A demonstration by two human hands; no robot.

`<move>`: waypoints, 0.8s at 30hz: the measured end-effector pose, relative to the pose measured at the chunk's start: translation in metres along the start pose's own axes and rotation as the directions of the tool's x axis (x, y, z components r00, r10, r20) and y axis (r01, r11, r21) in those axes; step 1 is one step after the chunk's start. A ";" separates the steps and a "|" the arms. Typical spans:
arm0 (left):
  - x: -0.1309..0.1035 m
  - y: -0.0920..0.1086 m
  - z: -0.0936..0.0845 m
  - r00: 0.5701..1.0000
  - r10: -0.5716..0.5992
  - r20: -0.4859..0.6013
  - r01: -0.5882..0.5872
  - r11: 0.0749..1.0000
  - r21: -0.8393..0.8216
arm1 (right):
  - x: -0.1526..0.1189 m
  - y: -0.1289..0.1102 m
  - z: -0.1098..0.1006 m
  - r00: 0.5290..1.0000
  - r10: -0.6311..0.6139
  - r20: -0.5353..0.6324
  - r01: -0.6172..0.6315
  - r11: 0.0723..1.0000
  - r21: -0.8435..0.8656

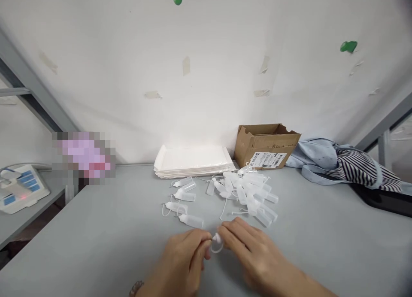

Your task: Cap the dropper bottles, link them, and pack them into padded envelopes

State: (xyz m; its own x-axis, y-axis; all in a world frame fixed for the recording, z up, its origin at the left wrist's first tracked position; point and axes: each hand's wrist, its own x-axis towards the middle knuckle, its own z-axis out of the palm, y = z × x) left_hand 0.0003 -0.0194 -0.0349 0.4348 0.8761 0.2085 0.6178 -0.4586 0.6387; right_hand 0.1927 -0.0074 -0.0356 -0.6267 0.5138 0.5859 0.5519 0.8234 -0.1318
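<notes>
Near the front middle of the grey table, a small white cap with a looped strap [216, 243] shows between my two hands. My left hand [189, 256] is closed, thumb and forefinger pinching at the cap's left side. From the right, the curled fingers of my right hand [249, 250] hold the cap piece; the bottle body, if any, is hidden by them. Just beyond my hands lies a heap of clear plastic squeeze bottles [247, 189] with strapped white caps. Several more such bottles [192, 221] lie on their sides in a loose column to its left.
A stack of white padded envelopes [193, 162] and an open cardboard box [267, 144] stand against the wall. Blue and striped cloth [350, 164] lies at the right over a black object. A white device [22, 189] sits on a lower surface at the left.
</notes>
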 end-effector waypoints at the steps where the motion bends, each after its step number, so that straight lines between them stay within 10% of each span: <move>1: 0.002 0.001 -0.003 1.000 -0.025 -0.002 0.025 0.999 -0.033 | 0.000 0.000 0.000 0.999 0.030 -0.011 -0.029 0.999 0.038; 9: 0.011 0.012 -0.026 0.951 -0.303 0.058 0.308 0.920 -0.243 | 0.002 0.005 -0.005 0.985 0.135 -0.104 -0.119 0.982 0.149; 24: 0.011 0.019 -0.027 0.935 -0.316 0.160 0.347 0.907 -0.239 | -0.002 0.001 0.002 0.998 0.051 -0.048 -0.046 0.993 0.106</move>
State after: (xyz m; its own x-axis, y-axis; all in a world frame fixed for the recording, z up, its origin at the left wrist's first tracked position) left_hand -0.0010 -0.0144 -0.0007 0.3162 0.9404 -0.1254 0.5546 -0.0760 0.8287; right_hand 0.1930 -0.0070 -0.0383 -0.5706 0.5432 0.6159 0.5183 0.8200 -0.2429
